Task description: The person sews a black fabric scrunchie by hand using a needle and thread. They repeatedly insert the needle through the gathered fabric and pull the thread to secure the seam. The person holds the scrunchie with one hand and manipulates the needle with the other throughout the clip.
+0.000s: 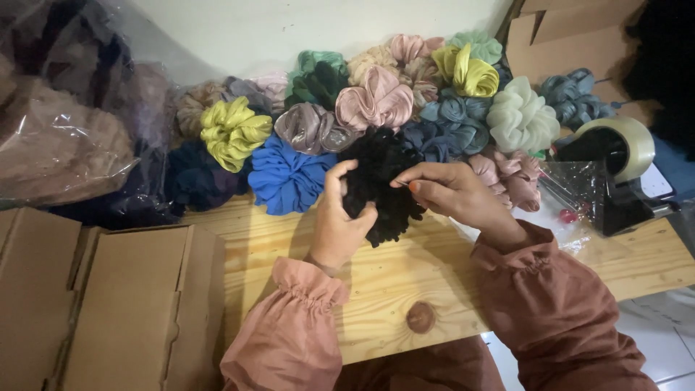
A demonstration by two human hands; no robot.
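Both hands grasp the black scrunchie (380,181): left hand (339,224) underneath; right hand (452,194) pinching its edge. She appears to be inspecting it; turning it calls for a light grip.

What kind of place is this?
Probably a small home packing spot: a pile of fabric scrunchies, flat cardboard boxes and a tape dispenser on a wooden table.

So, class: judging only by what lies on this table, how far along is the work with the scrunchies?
Done: nothing looks packed; the cardboard boxes lie flat. In hand: the left hand and right hand both hold one black scrunchie over the wooden table. Left: the coloured scrunchie pile behind, with the tape dispenser untouched.
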